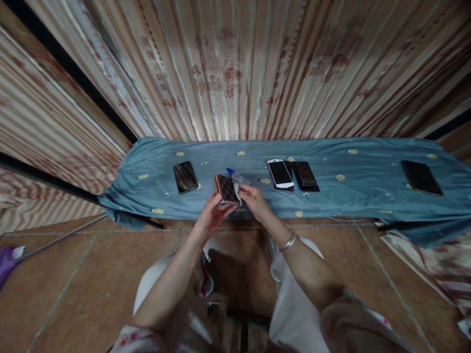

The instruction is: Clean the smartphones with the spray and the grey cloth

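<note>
My left hand (214,214) is closed on the near edge of a dark brown checkered wallet-like case (227,188) with a tan side, held tilted at the table's front. Pinched in my right hand (254,200) is a small grey cloth (237,193), which touches the case's right side. Just behind the cloth lies a grey tube with a blue tip (239,177); its exact kind is unclear. To the left, a dark glossy phone or tablet (185,176) rests flat. Right of my hands are a white-framed phone (280,173) and a dark phone (306,174), each over something dark.
A teal patterned cloth (353,196) covers the long narrow table. At its right end lies a dark flat rectangular item (421,176). Patterned curtains (228,73) hang close behind, with dark poles (66,63) at the sides. Something purple (6,264) is at far left.
</note>
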Demonstrator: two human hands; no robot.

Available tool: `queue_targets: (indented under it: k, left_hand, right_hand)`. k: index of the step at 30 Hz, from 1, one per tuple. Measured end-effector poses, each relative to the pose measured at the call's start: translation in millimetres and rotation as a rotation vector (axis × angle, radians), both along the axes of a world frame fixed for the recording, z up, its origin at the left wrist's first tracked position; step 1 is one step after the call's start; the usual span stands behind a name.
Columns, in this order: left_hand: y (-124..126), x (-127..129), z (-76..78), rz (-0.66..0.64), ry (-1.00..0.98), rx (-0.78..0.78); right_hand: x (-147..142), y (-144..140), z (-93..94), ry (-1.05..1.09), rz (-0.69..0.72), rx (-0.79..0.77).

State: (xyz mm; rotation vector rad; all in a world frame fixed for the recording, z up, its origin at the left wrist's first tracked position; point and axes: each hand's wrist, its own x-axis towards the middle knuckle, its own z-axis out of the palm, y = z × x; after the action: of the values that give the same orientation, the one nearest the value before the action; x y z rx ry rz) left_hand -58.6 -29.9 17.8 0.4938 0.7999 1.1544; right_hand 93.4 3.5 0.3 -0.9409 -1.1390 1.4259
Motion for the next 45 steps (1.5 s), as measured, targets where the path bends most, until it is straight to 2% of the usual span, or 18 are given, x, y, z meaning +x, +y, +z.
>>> queue_targets:
  k: [6, 12, 23, 31, 38, 45]
  left_hand:
    - [1, -3, -1.9, -0.017, 0.017, -0.025]
    - [3, -4, -7.1, 0.08, 0.059, 0.005]
    - [3, -7, 6.8, 0.047, 0.022, 0.043]
    - [9, -13, 5.6, 0.002, 0.037, 0.062]
    - [11, -17, 5.5, 0.086, 0.063, 0.068]
    - [9, -6, 3.9, 0.199, 0.111, 0.081]
  right_hand:
    - [-1, -6, 2.7, -0.015, 0.026, -0.037]
    - [-1, -8, 5.1, 0.03, 0.044, -0.083]
    - [-5, -16, -1.1, 0.075, 0.144, -0.223]
    - [-8, -18, 4.1, 0.162, 0.173, -0.305]
    - [-9, -21, 4.3, 0.227, 0.199, -0.361]
    - [-15, -22, -4.2, 0.179, 0.141, -0.346]
